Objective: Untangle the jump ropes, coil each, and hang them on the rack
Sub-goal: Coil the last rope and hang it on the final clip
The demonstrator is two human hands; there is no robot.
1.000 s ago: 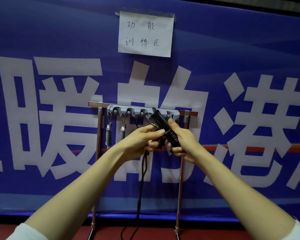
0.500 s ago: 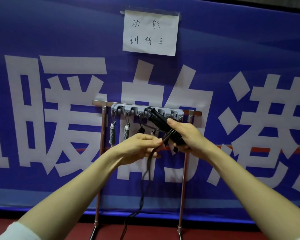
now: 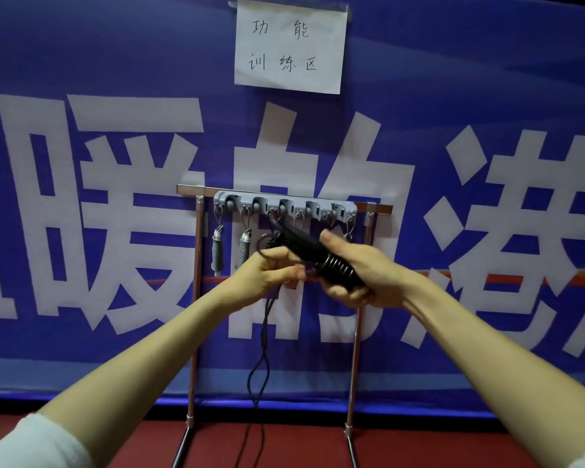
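Note:
My right hand (image 3: pixel 362 275) grips the black handles of a jump rope (image 3: pixel 304 244), with several turns of black cord wound round them near my palm. The handle tips point up and left toward the grey hook strip (image 3: pixel 348 208) of the metal rack (image 3: pixel 196 298). My left hand (image 3: pixel 271 271) pinches the cord just left of the handles. Two strands of the loose rope (image 3: pixel 262 349) hang from under that hand down to the floor. Two grey coiled ropes (image 3: pixel 218 251) hang from the left hooks.
A blue banner with large white characters (image 3: pixel 115 197) fills the wall behind the rack, with a handwritten paper sign (image 3: pixel 289 45) above it. The rack's legs stand on a red floor (image 3: pixel 284 444). Several hooks on the right half of the strip carry bare rings.
Both hands have shifted slightly right and lower along the rack. More cord turns now sit wound round the handles, and the handles lie flatter.

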